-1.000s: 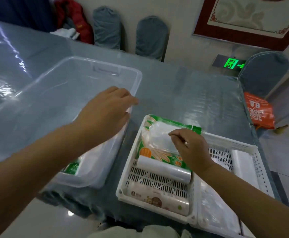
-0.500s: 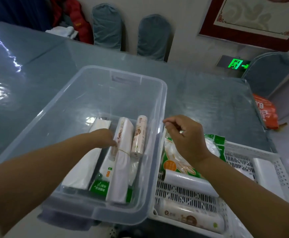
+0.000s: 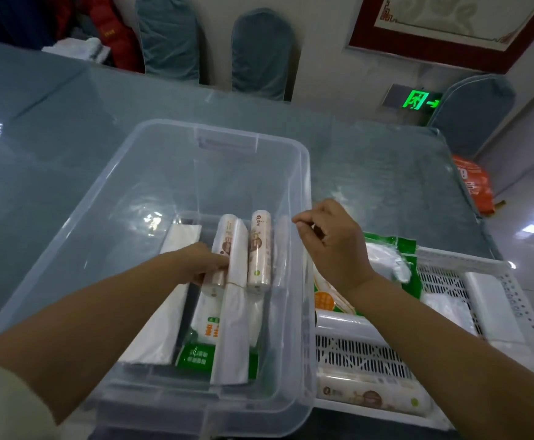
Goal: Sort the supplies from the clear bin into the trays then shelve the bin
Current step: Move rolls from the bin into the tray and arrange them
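1. blue-grey glossy table fills upper + left of frame; covered chairs and a red-framed picture along the top, green exit sign upper right, orange bag at right edge.
2. clear bin sits center-left on table, handle cutout at its far wall.
3. inside bin, lower center: flat white pack on the left, green/white packet at the bottom, long white roll lying over it, printed roll just right of that, 2nd printed roll at the left hand.
4. left hand reaches down into bin, fingers curled on the 2nd printed roll, gripping it; roll is touching the long white roll.
5. right hand hovers over bin's right rim, center of frame, fingers curled w/ thumb + index pinched together. can't see anything held in it.
6. white slotted tray touches bin's right side, lower right of frame. holds green snack-type bag at its far end (partly under right forearm), plain white roll mid, printed tray roll at near edge.
7. 2nd white tray further right w/ white pack in it.
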`<control>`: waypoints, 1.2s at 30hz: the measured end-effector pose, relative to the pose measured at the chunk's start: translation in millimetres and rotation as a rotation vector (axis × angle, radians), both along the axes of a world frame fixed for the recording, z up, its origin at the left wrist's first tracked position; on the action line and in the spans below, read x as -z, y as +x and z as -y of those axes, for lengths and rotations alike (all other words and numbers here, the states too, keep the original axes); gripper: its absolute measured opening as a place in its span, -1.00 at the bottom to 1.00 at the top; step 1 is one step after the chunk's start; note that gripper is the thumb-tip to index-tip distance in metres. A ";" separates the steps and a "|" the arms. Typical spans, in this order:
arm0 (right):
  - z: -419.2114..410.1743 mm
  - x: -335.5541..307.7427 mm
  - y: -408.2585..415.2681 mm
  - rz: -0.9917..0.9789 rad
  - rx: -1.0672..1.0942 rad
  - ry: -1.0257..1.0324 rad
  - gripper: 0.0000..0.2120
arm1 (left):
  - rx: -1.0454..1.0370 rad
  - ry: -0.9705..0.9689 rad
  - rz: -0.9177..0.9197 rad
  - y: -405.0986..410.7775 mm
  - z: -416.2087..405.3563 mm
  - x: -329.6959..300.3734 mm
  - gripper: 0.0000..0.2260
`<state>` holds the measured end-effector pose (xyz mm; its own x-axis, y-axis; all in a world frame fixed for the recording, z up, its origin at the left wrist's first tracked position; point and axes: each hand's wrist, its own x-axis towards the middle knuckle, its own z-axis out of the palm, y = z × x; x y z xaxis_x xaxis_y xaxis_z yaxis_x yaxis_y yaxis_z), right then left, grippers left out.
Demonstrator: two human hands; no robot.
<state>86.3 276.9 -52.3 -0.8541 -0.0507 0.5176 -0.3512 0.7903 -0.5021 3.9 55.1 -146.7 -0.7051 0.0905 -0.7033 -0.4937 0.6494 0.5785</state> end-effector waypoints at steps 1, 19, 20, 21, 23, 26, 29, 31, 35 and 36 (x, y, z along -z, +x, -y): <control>0.0 0.0 0.5 0.005 0.001 -0.003 -0.92 | -0.034 -0.033 -0.009 -2.6 3.5 -5.1 -0.73; -28.7 -45.6 13.0 -0.204 0.023 0.317 -0.40 | -0.100 0.303 -0.455 61.5 -53.7 -181.8 -0.82; -35.6 -46.1 16.8 -0.227 0.008 0.351 -0.41 | -0.060 0.316 -0.459 67.3 -64.5 -185.9 -0.83; -43.6 -45.5 20.9 -0.250 -0.017 0.382 -0.43 | -0.013 0.314 -0.472 72.4 -75.8 -188.2 -0.83; -62.6 -41.0 29.8 -0.276 -0.081 0.414 -0.48 | 0.094 0.263 -0.517 81.2 -98.3 -188.0 -0.82; -93.5 -23.9 47.2 -0.152 -0.124 0.444 -0.47 | 0.283 0.091 -0.625 90.7 -122.5 -177.1 -0.89; -119.7 9.2 73.5 0.115 -0.151 0.424 -0.36 | 0.371 -0.003 -0.718 97.2 -137.2 -161.8 -0.84; -133.1 35.3 94.0 0.270 -0.153 0.417 -0.34 | 0.355 0.035 -0.713 103.1 -144.4 -154.3 -0.84; -148.3 87.9 125.2 0.501 -0.162 0.485 -0.40 | 0.349 0.041 -0.733 115.2 -154.5 -141.6 -0.89; -149.1 98.6 129.1 0.542 -0.172 0.514 -0.42 | 0.351 0.031 -0.737 117.7 -156.2 -139.4 -0.89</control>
<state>215.4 426.0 -150.9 -0.9401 -0.3270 -0.0965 -0.2998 0.9275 -0.2232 121.6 211.3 -7.2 -0.9125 0.4040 -0.0641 0.2496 0.6741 0.6952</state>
